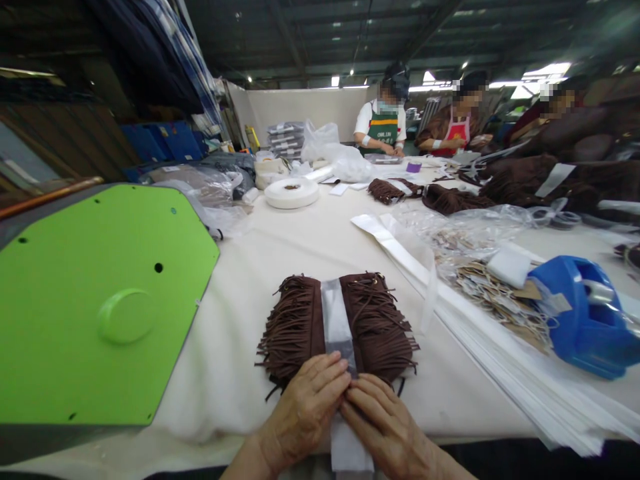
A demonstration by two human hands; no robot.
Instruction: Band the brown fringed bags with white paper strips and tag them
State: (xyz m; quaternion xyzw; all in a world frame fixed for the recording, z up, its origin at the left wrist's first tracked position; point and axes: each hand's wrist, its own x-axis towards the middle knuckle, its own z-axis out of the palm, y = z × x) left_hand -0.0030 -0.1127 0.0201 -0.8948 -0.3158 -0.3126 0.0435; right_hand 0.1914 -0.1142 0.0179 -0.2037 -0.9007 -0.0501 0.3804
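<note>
A brown fringed piece point(373, 320) lies on the white table point(310, 240) in front of me. A translucent white paper band point(336, 319) runs down its middle and hangs past its near edge. My left hand point(306, 408) and my right hand point(383, 421) rest side by side at the near edge of the fringed piece. Their fingertips press together on the band where it leaves the fringe. The fingers of both hands are bent and closed on the band.
A bright green machine panel point(100, 307) fills the left. At right sit a blue tape dispenser point(585, 320), a pile of paper tags point(495, 293) and a stack of white strips point(500, 353). A white tape roll point(291, 192) and bags lie further back. Three people work at the far end.
</note>
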